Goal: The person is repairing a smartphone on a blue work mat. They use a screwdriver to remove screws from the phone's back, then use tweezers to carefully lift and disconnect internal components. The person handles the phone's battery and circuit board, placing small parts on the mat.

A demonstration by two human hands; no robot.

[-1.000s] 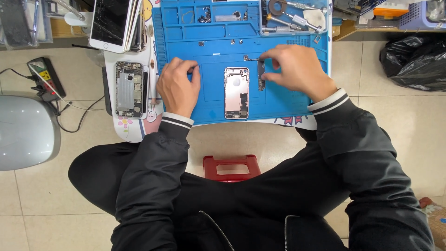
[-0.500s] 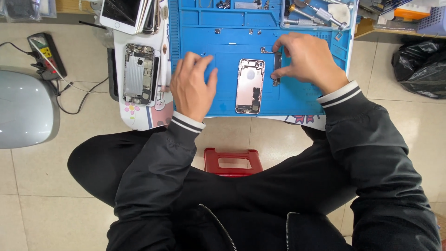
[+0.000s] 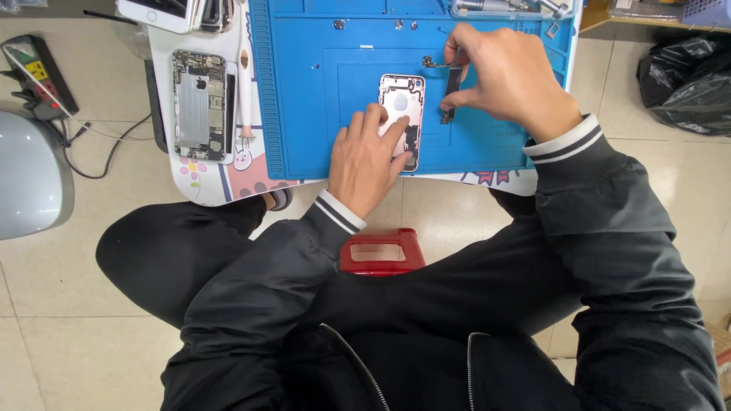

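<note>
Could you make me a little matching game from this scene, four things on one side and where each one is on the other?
Things:
1. left hand
2. right hand
3. red stool
4. black bag

Places:
A. on the floor at far right
B. pinching a dark narrow part
C. fingers on the open phone shell
D. below the table edge, between the knees

Pairs: 1-C, 2-B, 3-D, 4-A

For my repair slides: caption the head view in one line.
Left hand steadies an open phone shell on a blue mat while right hand pinches a dark board.
</note>
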